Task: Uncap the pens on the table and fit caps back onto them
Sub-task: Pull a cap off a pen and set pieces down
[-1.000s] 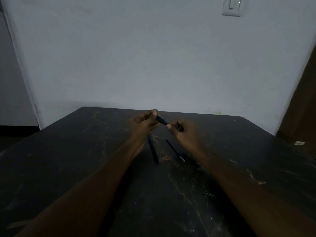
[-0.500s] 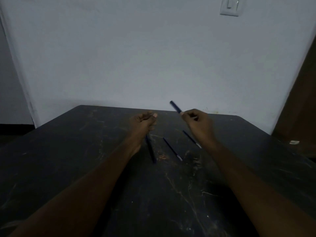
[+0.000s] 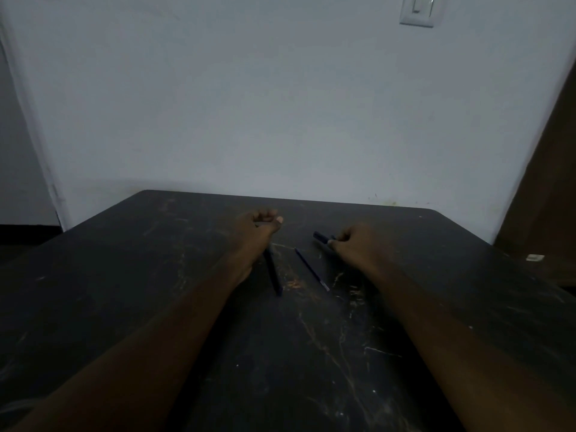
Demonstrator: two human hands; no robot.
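On the dark, scratched table [image 3: 156, 275], my left hand [image 3: 258, 227] rests with its fingers curled in and the thumb on top; whether it hides a cap I cannot tell. My right hand [image 3: 355, 244] is low over the table to the right, gripping a dark pen [image 3: 322, 237] whose end sticks out to the left. Between my hands lie two more pens. A thick dark pen [image 3: 274, 275] lies partly under my left wrist. A thin dark pen [image 3: 310, 268] with a pale near tip lies apart from both hands.
The table's far edge [image 3: 280, 198] meets a pale wall with a light switch [image 3: 417, 10] high up. A brown door [image 3: 548, 198] stands at the right. A small white object [image 3: 534, 257] lies beyond the table's right edge.
My hands, joined on one pen a second ago, have pulled apart. The right hand swung up and right with the pen, then came down towards the table. The left hand barely moved.
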